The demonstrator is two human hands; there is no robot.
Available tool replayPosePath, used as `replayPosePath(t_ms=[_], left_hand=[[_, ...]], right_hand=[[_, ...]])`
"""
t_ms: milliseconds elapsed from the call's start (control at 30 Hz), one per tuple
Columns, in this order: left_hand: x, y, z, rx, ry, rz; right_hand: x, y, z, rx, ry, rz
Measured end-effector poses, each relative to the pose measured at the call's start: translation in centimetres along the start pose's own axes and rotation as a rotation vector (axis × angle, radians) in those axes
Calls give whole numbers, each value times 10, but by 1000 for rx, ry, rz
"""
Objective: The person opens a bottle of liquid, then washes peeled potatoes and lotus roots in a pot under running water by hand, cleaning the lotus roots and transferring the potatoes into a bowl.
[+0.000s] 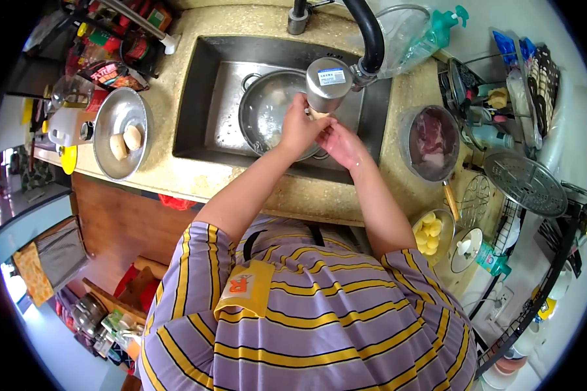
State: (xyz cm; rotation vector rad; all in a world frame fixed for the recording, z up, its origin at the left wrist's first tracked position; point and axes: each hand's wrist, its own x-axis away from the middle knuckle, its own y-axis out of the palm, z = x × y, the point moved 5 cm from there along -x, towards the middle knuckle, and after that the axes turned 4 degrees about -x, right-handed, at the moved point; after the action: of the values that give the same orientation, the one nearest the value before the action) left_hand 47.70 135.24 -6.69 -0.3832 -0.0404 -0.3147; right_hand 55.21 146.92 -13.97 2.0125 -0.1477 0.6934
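Both hands meet under the steel faucet head [326, 85], over a round two-handled metal pot [267, 111] in the sink. My left hand [299, 127] is closed, its fingers curled around something pale that the faucet head mostly hides. From the right, my right hand [342, 144], wet, reaches in with its fingertips closed against the same spot; what they grip is hidden. The pot holds what looks like clear water. To the left of the sink, a metal bowl [104, 140] contains two pale, peeled oblong pieces [125, 142].
The dark-rimmed sink [188, 111] surrounds the pot. Right of it on the counter stand a bowl with raw meat [434, 133], a bowl of peeled yellow potatoes [429, 233] and a dish rack. Bottles and packets [114, 75] crowd the left. A green pump bottle [430, 39] stands behind.
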Motion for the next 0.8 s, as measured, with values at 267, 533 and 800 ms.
replayPosePath(t_ms=[267,533,800], left_hand=[[2,16,-56,238,-265,-55],[30,-28,-83,492,-644,-185],[11,-216,-77,-144,-39,175]], right_hand=[[15,23,-7,353,-141,130],[23,97,12,1660,-374,170],[72,299,-13,1503,-512,-213]])
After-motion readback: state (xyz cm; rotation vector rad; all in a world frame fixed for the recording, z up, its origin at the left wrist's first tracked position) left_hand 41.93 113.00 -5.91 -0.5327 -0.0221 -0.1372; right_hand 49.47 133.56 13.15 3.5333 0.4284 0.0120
